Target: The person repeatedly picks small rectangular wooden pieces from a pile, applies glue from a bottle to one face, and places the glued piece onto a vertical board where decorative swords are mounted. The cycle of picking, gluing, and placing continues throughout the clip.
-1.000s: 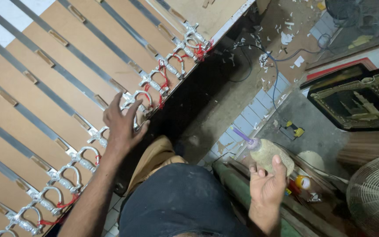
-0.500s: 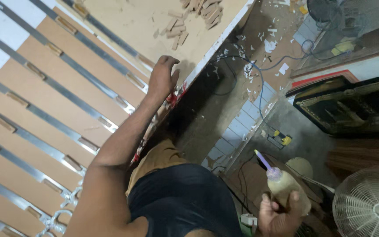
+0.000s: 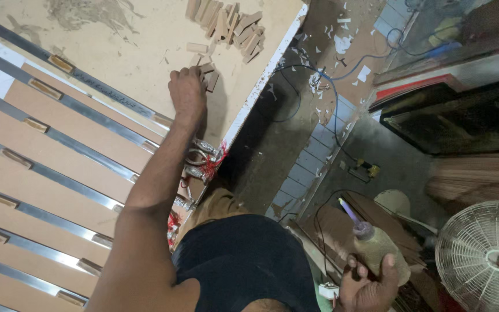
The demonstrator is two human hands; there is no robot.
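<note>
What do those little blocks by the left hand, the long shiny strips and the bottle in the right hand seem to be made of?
Small blocks: likely raw wood or fibreboard, matte tan, cut square. Long strips: apparently metal, perhaps aluminium, silvery and reflecting light. Bottle: probably soft plastic, cloudy beige, with a purple nozzle, held in the right hand. The left hand rests on the blocks.

You are in a woodworking workshop: the board-topped workbench (image 3: 116, 52) carries a heap of small cut wooden blocks (image 3: 232, 26) and, beside them, metal strips (image 3: 76, 144). Below the bench edge, offcut scraps (image 3: 342, 43) and loose cables (image 3: 324, 86) litter the floor.
</note>
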